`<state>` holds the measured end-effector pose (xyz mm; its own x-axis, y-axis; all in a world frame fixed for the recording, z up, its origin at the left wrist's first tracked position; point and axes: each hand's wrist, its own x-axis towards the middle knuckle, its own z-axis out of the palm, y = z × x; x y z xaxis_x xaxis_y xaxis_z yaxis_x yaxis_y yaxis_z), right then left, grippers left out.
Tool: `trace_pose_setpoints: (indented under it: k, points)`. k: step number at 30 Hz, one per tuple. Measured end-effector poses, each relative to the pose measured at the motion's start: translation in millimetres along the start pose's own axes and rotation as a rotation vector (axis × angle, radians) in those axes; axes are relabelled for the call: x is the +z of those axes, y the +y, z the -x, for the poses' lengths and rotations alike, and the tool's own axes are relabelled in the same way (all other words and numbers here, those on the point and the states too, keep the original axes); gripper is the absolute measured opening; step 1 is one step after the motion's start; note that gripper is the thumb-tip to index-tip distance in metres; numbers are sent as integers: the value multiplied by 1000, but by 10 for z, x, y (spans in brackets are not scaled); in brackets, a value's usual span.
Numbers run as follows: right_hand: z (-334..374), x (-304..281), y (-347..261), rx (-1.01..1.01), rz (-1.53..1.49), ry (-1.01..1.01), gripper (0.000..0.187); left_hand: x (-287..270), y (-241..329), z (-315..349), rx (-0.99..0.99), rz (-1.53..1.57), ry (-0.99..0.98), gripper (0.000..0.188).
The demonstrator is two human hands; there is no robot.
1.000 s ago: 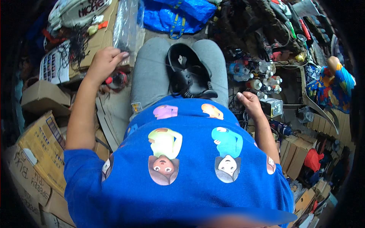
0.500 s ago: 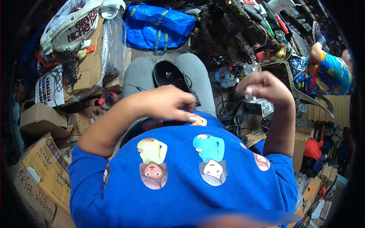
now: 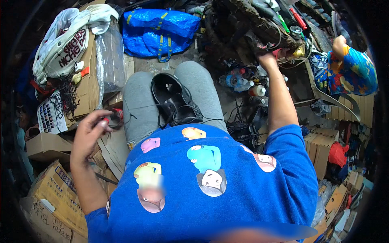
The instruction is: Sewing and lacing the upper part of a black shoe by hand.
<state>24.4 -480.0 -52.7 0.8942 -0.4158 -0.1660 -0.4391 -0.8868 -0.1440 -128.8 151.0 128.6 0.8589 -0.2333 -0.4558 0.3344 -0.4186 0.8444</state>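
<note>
A black shoe (image 3: 172, 95) rests between my grey-clad knees, its opening facing up. Thin dark cord or thread trails from both sides of it over my thighs. Off to the left, my left hand (image 3: 89, 131) is closed, thumb and fingers curled together beside the red-capped bottle (image 3: 116, 117). What it pinches, if anything, is too small to make out. My right arm stretches far forward; my right hand (image 3: 267, 60) is at the cluttered dark bench, with its fingers hidden against the dark. Neither hand touches the shoe.
A blue bag (image 3: 158, 32) lies ahead. Cardboard sheets (image 3: 87, 87) and a white cloth bag (image 3: 65, 44) are at left, above a box (image 3: 54, 146). Plastic bottles (image 3: 237, 81) stand right of my knees. Another person's colourful clothing (image 3: 352, 71) shows at far right.
My hands have spread apart. The left moved from above the shoe out to the left; the right reached forward to the bench. The shoe is now in fuller view, and the whole view shifted slightly.
</note>
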Motion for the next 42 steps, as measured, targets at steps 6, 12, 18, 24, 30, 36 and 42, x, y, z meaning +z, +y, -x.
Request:
trace_pose_setpoints:
  k: [6,12,18,24,30,36,42]
  points:
    - [-78,-68,-414,-240,298,-173,57,-374,-227,242,64,-990,588,26]
    - [-439,115,-24,-87,395,-250,53,698,432,-570,582,-578,50,24]
    - [-250,-149,-167,-15,149,-471,50,1593,602,-1298,892,-1056,-322,18]
    - [650,-682,-84,5,-437,-550,34,1048,419,-1028,784,-512,-473,14]
    - [1854,-868,-122,-53,-1041,-663,62,-29,-153,-285,153,67,-331,21]
    - [2448,-1002,-670,-133,-1086,-1103,93,-285,-823,-28,-24,-314,476,19]
    - [2633,-1026,-1085,-123,-885,-1413,89,769,-203,-517,682,-458,235,26]
